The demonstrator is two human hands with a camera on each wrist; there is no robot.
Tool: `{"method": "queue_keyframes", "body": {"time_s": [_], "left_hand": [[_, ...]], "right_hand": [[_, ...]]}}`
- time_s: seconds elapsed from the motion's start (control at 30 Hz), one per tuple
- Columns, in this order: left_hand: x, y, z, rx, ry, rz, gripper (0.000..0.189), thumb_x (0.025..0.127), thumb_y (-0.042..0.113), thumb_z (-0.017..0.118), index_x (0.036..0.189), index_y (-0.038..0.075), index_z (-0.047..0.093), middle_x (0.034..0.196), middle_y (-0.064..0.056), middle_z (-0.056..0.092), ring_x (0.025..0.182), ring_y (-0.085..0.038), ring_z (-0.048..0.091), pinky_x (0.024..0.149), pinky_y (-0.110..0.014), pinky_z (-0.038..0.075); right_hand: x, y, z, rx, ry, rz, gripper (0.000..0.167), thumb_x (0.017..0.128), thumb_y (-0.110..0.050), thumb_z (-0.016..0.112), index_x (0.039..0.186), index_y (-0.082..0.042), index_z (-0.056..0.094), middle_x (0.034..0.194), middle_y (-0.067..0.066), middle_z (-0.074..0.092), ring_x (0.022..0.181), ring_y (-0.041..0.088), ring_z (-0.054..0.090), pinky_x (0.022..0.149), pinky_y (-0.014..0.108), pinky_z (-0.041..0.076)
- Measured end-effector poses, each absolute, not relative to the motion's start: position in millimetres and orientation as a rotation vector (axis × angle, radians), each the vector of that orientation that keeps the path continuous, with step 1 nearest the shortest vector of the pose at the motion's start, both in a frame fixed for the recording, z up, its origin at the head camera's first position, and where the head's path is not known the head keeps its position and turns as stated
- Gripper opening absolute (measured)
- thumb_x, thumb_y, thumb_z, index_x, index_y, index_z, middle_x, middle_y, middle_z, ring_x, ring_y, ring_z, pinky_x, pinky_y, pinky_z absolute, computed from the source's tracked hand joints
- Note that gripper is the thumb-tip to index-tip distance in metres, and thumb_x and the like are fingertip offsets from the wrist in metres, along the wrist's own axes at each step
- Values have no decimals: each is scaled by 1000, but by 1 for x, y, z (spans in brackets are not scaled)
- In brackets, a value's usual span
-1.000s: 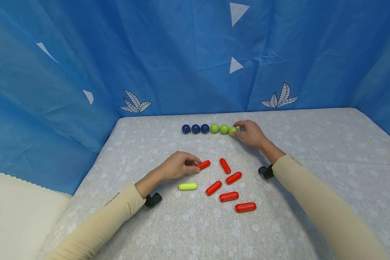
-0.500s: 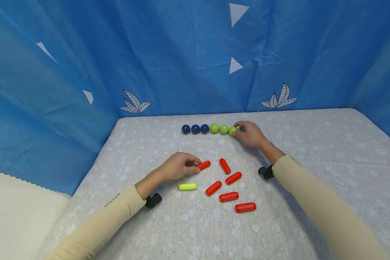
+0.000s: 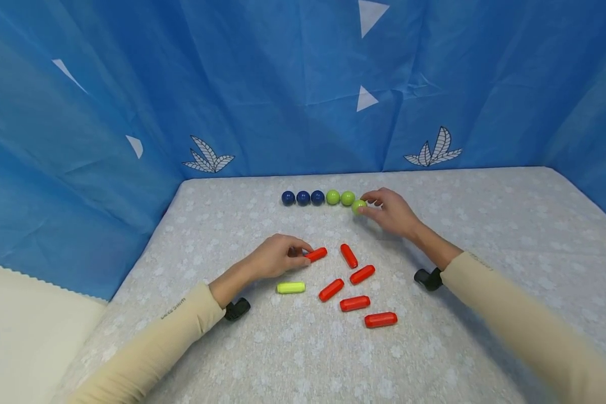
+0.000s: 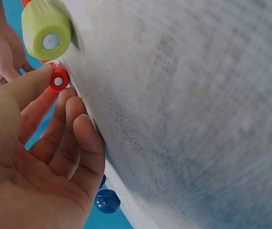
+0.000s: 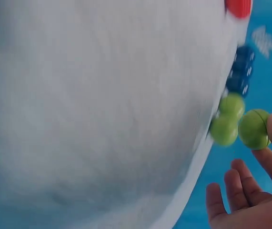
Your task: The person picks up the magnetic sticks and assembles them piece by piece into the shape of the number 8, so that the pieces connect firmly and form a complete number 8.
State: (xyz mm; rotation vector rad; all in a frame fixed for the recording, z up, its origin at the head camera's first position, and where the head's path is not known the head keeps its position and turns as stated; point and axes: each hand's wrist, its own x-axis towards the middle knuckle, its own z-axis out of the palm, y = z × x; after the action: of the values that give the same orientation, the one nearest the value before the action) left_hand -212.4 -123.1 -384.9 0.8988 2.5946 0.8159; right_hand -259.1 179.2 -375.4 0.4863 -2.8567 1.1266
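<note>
My left hand pinches one end of a short red cylinder between thumb and index finger, low over the cloth. In the left wrist view, a pale dot marks the end of that cylinder. My right hand holds a green ball by thumb and fingertips. The right wrist view shows the held ball off the cloth, its other fingers spread. Two more green balls and three dark blue balls form a row to its left.
Several red cylinders lie scattered mid-table, between and below the hands. A yellow-green cylinder lies just below the left hand. The table wears a pale patterned cloth, and a blue curtain hangs behind its far edge.
My right hand has drawn the green ball slightly out of the row, toward me and up off the cloth. My left hand stays in place on the red cylinder.
</note>
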Motion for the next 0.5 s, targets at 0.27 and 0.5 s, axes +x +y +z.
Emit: {"method": "queue_keyframes", "body": {"time_s": [0.27, 0.5], "left_hand": [[-214, -124, -384, 892, 2599, 804, 28, 95, 25, 69, 120, 14, 71, 90, 8, 65, 74, -10, 57, 68, -30, 47], [-214, -122, -384, 895, 2593, 793, 29, 95, 26, 69, 119, 9, 72, 93, 5, 66, 73, -11, 54, 66, -28, 45]], "right_hand": [[-233, 164, -380, 729, -2905, 1113, 31, 93, -19, 71, 117, 0, 68, 107, 12, 65, 100, 30, 58, 88, 47, 47], [-227, 160, -382, 738, -2950, 1063, 30, 92, -17, 73, 117, -2, 69, 100, 8, 63, 91, 25, 55, 82, 42, 47]]}}
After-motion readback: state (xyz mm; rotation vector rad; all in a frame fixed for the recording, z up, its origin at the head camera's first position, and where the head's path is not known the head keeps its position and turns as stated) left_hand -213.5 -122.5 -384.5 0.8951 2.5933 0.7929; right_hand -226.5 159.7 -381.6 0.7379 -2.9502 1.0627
